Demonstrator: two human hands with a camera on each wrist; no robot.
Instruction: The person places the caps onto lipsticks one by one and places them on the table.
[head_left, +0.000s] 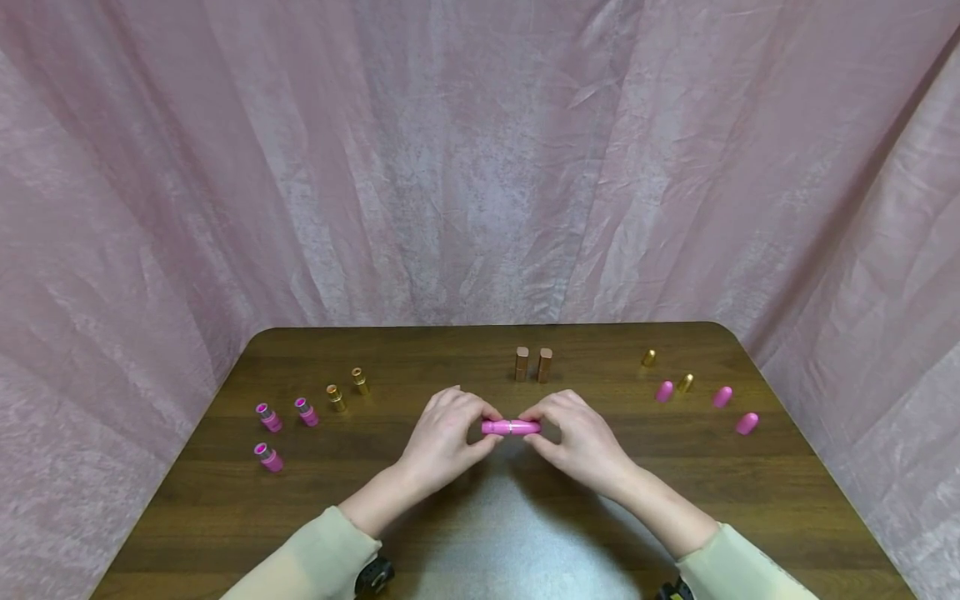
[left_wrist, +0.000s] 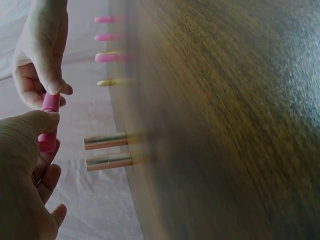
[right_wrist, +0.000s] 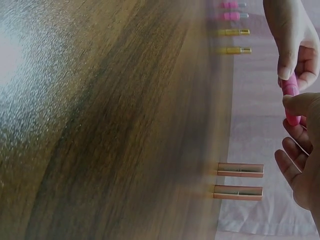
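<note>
Both hands meet over the middle of the table around one pink lipstick tube [head_left: 511,427], held sideways with a thin silver band near its centre. My left hand [head_left: 448,435] pinches its left end, the base, between thumb and fingers. The rounded cap end on the right is pinched by my right hand [head_left: 576,439]. In the left wrist view the pink tube [left_wrist: 48,136] shows beneath the left thumb. The right wrist view has the rounded pink end [right_wrist: 294,120] under the right thumb. Cap and base sit against each other in line.
Two closed rose-gold lipsticks [head_left: 522,364] stand behind the hands. At left stand uncapped pink lipstick bases [head_left: 267,457] and two gold bases [head_left: 336,398]. Pink caps [head_left: 747,423] and gold caps [head_left: 686,382] stand at right. A pink curtain [head_left: 480,167] hangs behind the wooden table [head_left: 187,517].
</note>
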